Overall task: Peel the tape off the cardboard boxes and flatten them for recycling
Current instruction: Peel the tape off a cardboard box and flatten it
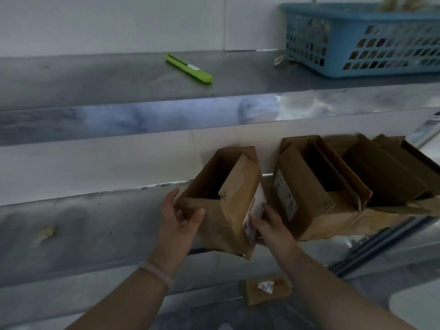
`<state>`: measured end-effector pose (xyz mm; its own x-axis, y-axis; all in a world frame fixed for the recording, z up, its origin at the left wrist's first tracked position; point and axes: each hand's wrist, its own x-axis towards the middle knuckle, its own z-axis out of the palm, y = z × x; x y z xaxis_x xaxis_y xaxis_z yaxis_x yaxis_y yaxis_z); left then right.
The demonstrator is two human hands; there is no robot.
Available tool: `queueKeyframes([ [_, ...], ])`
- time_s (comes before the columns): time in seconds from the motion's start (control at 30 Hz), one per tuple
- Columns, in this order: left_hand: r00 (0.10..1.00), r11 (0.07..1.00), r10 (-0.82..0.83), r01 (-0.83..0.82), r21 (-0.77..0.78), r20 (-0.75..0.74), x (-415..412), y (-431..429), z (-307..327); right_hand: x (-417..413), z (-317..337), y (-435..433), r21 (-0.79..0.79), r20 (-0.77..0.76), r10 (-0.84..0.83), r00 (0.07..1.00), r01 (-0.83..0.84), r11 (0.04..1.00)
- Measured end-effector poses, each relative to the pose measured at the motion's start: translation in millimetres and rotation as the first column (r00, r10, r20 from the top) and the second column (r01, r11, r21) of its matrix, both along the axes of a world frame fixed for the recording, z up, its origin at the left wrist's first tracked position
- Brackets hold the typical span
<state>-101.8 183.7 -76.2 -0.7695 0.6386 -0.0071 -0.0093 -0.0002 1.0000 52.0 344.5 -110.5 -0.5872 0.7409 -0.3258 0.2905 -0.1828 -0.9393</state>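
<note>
So the left hand has its thumb laid across the near face of the small cardboard box and its fingers wrapped round the left side. The right hand clamps the opposite side, fingertips landing right on the white shipping label. Both hands are curled onto the box, neither slack, so it's a proper two-sided grip. That makes sense to me, since the box is tipped with its open top facing up and away, and one hand alone would probably let it twist. It sits at the front lip of the lower metal shelf, and I can't tell if it's resting there or fully carried. My guess is it's being turned so the seams can be checked for tape. The picture's too soft for me to make out any tape strips for sure. Just to the right is a cluster of other opened boxes, leaning on each other with flaps up, none flattened yet by the look of it, so the job seems early on. A little taped parcel lies lower down near the right forearm. Up on the top shelf, well away from both hands, there's a green utility knife, likely parked there for stubborn tape, and a blue plastic basket at the far right.
</note>
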Motion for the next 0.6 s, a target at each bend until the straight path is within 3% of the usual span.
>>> queueKeyframes([
  [0.13,0.974,0.999,0.04,-0.044,0.012,0.222,-10,-12,-1,-5,-7,-5,-0.073,-0.164,-0.133,0.977,0.122,0.99],
  [0.27,0.945,0.995,0.096,-0.084,-0.05,0.313,-26,-20,6,-6,-2,-7,-0.074,-0.182,-0.07,0.981,0.058,0.996],
  [0.43,0.88,0.946,0.323,-0.298,-0.126,0.348,-42,-22,15,-2,17,-21,0.142,-0.091,-0.029,0.995,0.041,0.989],
  [0.6,0.936,0.986,0.159,-0.138,-0.089,0.315,-42,-34,27,-8,46,-43,0.304,-0.174,-0.093,0.98,0.143,0.942],
])
